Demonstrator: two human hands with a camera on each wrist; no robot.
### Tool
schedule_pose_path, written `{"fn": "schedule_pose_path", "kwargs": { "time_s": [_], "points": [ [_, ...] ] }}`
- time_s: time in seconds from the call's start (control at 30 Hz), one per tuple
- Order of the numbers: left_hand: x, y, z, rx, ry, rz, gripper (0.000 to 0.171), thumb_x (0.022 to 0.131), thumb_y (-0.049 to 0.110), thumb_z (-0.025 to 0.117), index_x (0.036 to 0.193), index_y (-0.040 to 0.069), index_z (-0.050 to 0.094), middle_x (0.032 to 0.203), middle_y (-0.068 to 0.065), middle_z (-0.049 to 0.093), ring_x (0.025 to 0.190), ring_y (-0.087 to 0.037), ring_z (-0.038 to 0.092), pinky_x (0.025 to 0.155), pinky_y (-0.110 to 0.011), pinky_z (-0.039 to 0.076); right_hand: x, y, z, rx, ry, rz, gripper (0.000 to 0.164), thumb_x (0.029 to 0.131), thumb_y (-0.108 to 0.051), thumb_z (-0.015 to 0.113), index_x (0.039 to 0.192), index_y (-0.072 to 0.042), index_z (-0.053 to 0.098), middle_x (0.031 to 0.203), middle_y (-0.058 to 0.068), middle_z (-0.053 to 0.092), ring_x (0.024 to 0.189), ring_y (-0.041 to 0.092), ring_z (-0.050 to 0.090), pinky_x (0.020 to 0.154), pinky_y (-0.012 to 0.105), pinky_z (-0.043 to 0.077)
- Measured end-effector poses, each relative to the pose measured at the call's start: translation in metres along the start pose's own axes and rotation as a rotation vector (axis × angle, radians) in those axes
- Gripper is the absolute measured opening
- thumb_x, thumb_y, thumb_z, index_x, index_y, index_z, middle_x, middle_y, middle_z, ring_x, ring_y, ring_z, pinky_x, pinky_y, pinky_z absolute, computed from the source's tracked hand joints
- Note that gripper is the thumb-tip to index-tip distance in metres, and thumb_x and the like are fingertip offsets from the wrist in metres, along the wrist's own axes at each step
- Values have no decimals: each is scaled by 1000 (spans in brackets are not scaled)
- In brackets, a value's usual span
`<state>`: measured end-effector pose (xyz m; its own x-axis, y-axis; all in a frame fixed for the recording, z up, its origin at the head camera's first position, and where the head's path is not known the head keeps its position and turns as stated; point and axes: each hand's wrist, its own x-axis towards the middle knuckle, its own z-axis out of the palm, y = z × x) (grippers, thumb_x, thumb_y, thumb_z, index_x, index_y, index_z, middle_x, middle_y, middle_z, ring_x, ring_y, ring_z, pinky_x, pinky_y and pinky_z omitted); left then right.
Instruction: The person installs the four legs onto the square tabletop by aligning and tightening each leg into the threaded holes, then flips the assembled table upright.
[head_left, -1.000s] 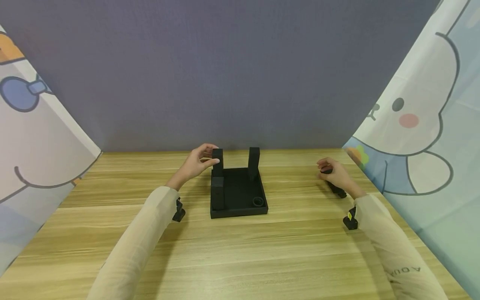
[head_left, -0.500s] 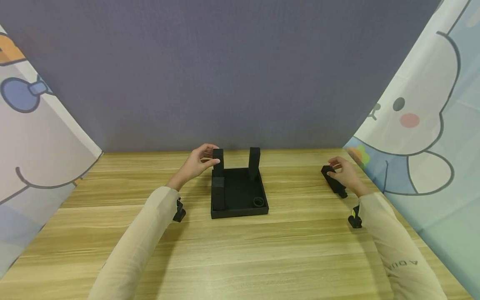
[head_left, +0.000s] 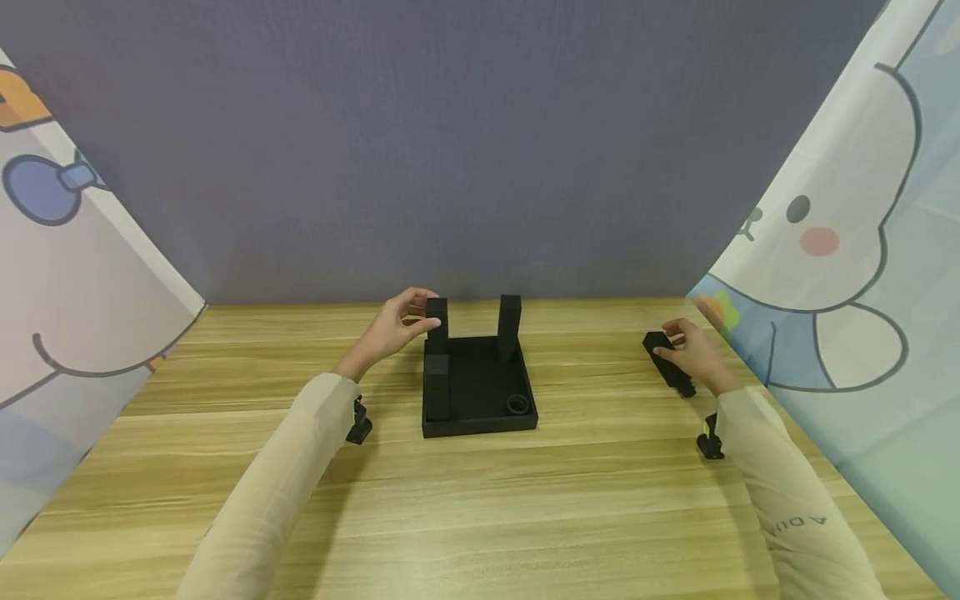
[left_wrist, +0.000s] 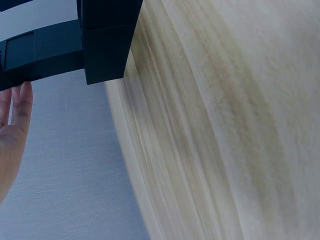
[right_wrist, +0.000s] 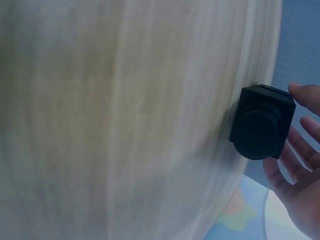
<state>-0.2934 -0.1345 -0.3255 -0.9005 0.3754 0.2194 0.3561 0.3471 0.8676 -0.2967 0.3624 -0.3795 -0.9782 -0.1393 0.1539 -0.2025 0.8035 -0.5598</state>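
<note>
A black tray [head_left: 480,429] stands on the table with square posts upright at its corners. My left hand [head_left: 393,323] holds the upper part of the back left post [head_left: 437,327], thumb on the near side and fingers behind. In the left wrist view, fingertips [left_wrist: 25,92] touch that post [left_wrist: 42,47]. Off to the right, a loose black post [head_left: 663,360] with a round end lies on the table. My right hand [head_left: 697,358] holds it between thumb and fingers; the right wrist view shows the loose post's round end [right_wrist: 257,131] facing the camera.
A back right post [head_left: 509,321] and a shorter-looking front left post [head_left: 437,387] stand on the tray. At its front right corner is a round ring socket [head_left: 517,403]. A grey wall [head_left: 465,150] rises behind the wooden table [head_left: 480,508].
My right hand has shifted right and back along the loose post, leaving more of it in view, then nearly stopped. The left hand and the tray stay in place.
</note>
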Motion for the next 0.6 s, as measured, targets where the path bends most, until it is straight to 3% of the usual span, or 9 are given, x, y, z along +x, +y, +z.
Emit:
{"fn": "schedule_pose_path", "kwargs": {
  "time_s": [0.3, 0.6],
  "points": [
    [0, -1, 0, 0, 0, 2, 40, 88, 9, 61, 125, 2, 48, 121, -21, 48, 111, -35, 49, 97, -50, 41, 2, 2, 5, -19, 4, 46, 51, 88, -16, 60, 125, 11, 39, 119, 33, 45, 100, 46, 51, 79, 51, 47],
    [1, -2, 0, 1, -2, 14, 40, 88, 9, 60, 125, 1, 47, 121, -21, 48, 111, -36, 50, 97, -50, 41, 4, 2, 9, -98, 0, 92, 50, 89, -18, 58, 125, 10, 38, 120, 36, 45, 104, 47, 49, 82, 54, 44]
  ]
}}
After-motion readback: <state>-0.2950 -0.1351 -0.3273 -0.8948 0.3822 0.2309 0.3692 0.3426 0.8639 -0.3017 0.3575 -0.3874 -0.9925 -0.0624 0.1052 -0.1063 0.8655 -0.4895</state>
